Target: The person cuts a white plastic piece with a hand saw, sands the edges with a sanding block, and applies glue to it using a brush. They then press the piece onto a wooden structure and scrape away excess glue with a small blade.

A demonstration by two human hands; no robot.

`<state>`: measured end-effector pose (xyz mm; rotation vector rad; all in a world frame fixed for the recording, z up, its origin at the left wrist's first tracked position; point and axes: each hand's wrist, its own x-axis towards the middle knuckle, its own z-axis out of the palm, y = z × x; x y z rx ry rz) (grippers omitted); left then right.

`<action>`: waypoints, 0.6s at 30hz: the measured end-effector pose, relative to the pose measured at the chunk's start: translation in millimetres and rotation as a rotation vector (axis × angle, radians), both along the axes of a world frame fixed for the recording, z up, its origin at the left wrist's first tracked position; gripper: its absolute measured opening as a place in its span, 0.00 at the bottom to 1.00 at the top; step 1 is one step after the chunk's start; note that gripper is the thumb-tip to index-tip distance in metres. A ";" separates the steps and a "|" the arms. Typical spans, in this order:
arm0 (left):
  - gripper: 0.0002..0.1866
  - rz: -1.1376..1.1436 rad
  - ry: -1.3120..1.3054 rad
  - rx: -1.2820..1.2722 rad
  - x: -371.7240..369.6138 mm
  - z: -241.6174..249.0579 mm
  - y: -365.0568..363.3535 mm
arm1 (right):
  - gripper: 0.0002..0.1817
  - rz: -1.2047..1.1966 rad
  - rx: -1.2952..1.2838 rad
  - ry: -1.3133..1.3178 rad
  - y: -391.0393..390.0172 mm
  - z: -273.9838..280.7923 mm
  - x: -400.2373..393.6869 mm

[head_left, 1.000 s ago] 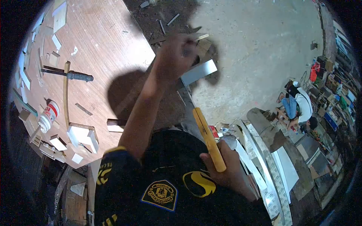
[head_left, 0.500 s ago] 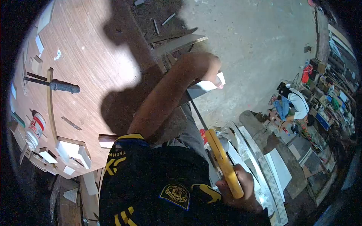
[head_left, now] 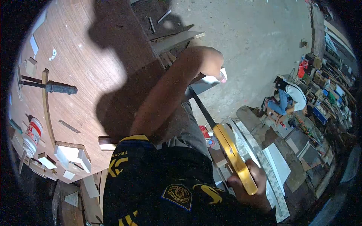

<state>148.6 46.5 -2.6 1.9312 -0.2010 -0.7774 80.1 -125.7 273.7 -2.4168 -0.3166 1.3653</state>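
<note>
My right hand [head_left: 250, 180] is wrapped round the yellow handle of a hand saw [head_left: 232, 154], low and right of my body. Its dark, narrow blade runs up and left to a white-faced board [head_left: 205, 86]. The blade's far end meets the board's near edge, below my left forearm. My left hand [head_left: 215, 69] reaches across and is closed on the board, thumb tip at its right end; most of the fingers are hidden behind the wrist. The board lies at the right edge of the wooden worktable [head_left: 83, 41].
On the table lie a dark-handled tool [head_left: 60, 87], a thin metal strip [head_left: 69, 126], a white and red bottle [head_left: 32, 137] and wood offcuts. Long boards [head_left: 260, 162] lean at lower right. A person [head_left: 290, 98] crouches on the floor among scrap at far right.
The saw and my right hand have moved down and right, away from the board, and more blade shows. My left hand keeps its hold on the board; the view has shifted slightly.
</note>
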 end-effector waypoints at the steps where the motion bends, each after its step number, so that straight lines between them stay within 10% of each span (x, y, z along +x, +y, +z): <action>1: 0.32 0.006 -0.014 0.006 0.0 -0.3 -0.2 | 0.23 0.103 0.030 -0.004 -9.2 6.2 1.8; 14: 0.29 0.044 -0.084 0.008 -3.3 -7.4 -4.2 | 0.23 -0.138 -0.301 0.260 -50.3 47.3 -3.2; 18: 0.29 0.033 -0.058 0.012 -1.6 -6.1 -1.9 | 0.25 0.160 0.048 -0.128 -17.6 14.9 -9.7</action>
